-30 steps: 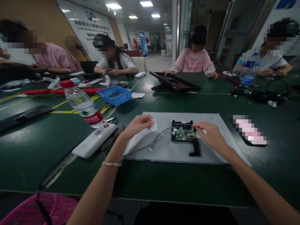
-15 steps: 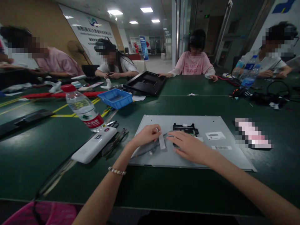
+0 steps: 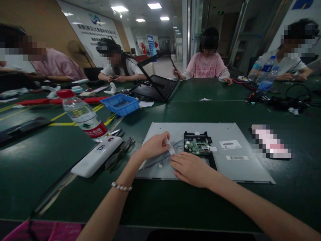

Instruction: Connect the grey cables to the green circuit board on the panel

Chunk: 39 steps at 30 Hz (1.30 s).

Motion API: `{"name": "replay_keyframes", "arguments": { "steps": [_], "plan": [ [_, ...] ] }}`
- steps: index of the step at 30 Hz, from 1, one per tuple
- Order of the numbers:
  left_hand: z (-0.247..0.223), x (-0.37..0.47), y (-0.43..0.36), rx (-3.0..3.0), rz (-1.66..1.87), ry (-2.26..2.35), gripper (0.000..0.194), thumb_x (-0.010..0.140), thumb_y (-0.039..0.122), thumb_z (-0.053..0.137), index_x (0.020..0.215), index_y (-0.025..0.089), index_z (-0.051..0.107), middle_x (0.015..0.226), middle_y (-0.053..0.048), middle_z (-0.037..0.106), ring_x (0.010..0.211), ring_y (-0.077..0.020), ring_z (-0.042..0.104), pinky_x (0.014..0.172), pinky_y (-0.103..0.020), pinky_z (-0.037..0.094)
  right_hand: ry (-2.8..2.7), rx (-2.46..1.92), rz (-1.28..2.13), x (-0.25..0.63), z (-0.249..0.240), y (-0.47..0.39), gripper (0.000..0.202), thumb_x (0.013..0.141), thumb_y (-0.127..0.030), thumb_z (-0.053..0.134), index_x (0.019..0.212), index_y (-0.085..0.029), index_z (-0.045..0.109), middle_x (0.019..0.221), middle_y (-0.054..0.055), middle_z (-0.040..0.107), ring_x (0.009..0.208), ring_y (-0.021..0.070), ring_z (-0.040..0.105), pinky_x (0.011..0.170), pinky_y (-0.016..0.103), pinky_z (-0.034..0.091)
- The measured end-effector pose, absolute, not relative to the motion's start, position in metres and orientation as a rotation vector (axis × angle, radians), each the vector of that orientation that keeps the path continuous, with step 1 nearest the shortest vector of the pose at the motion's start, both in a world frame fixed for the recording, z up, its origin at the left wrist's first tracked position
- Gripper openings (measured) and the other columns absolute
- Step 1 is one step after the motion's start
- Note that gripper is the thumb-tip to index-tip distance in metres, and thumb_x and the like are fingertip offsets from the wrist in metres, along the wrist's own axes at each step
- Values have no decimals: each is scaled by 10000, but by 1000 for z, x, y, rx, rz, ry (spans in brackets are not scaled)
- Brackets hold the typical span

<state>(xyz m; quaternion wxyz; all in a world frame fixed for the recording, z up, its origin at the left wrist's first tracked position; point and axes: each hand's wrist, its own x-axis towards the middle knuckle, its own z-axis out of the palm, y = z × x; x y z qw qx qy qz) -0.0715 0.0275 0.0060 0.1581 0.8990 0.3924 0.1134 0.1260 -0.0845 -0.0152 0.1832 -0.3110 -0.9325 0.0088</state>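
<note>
A flat grey metal display panel (image 3: 225, 170) lies on the green table before me. My left hand (image 3: 157, 144) pinches the upper end of a white strip of tape (image 3: 171, 149) above the panel's left part. At the tape's lower end rests my right hand (image 3: 192, 169), palm down with fingers stretched out. Thin grey cables (image 3: 152, 163) run beneath the tape towards a green circuit board (image 3: 197, 148) in a black bracket (image 3: 195, 134). Two white labels, one a barcode label (image 3: 237, 157), are stuck to the panel's right part.
Left of the panel are a white power bank (image 3: 97, 156), glasses (image 3: 120, 154) and a water bottle (image 3: 84, 117). A blue tray (image 3: 121, 104) stands behind them. A phone (image 3: 272, 142) lies to the right. Across the table, a person holds a black frame (image 3: 155, 83).
My right hand has moved left and down from the circuit board to the tape's lower end, uncovering the board. Across the table, a person has lifted a black frame.
</note>
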Motion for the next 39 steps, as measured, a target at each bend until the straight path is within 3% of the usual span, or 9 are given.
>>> {"name": "replay_keyframes", "arguments": {
  "steps": [3, 6, 11, 16, 26, 31, 39],
  "plan": [
    [9, -69, 26, 2648, 391, 1185, 272, 746, 189, 519, 1012, 197, 466, 748, 19, 508, 655, -150, 497, 591, -248, 331, -2621, -874, 16, 125, -15, -84, 330, 944, -272, 420, 1184, -100, 567, 1273, 129, 584, 1200, 208, 512, 1063, 380, 357],
    [12, -67, 25, 2733, 356, 1074, 196, 756, 136, 469, 939, 195, 508, 830, -9, 517, 723, -155, 503, 653, -258, 365, -2615, -869, 11, 124, -14, -84, 307, 932, -239, 439, 1173, -107, 575, 1247, 131, 600, 1180, 205, 528, 1053, 373, 365],
    [10, -62, 24, 2805, 228, 934, 134, 776, 98, 425, 782, 178, 531, 805, -25, 514, 748, -158, 510, 687, -260, 386, -2593, -861, -3, 123, -13, -84, 280, 922, -211, 447, 1137, -102, 589, 1211, 128, 617, 1139, 207, 551, 1035, 367, 382],
    [7, -65, 26, 2817, 281, 962, 139, 786, 104, 447, 828, 174, 561, 851, -38, 533, 793, -165, 520, 726, -268, 401, -2588, -851, -2, 123, -13, -85, 260, 918, -183, 448, 1118, -112, 598, 1204, 123, 623, 1126, 204, 559, 1019, 367, 398],
    [10, -67, 23, 2697, 300, 947, 85, 813, 209, 483, 870, 176, 537, 815, -20, 525, 705, -147, 495, 665, -265, 375, -2563, -883, 28, 123, -10, -87, 269, 917, -153, 436, 1127, -101, 598, 1199, 132, 622, 1122, 203, 556, 1006, 367, 402],
    [12, -66, 21, 2670, 295, 935, 200, 810, 365, 556, 879, 180, 533, 850, -33, 520, 748, -168, 487, 679, -276, 361, -2541, -925, 65, 124, -5, -90, 283, 912, -168, 453, 1159, -109, 578, 1202, 128, 615, 1143, 206, 537, 1012, 368, 395],
    [9, -68, 24, 2631, 315, 922, 242, 780, 391, 594, 884, 179, 544, 852, -22, 518, 765, -163, 482, 693, -270, 360, -2551, -921, 42, 124, -12, -86, 266, 914, -193, 456, 1132, -106, 581, 1207, 142, 607, 1136, 212, 536, 1036, 376, 366]
  ]
}}
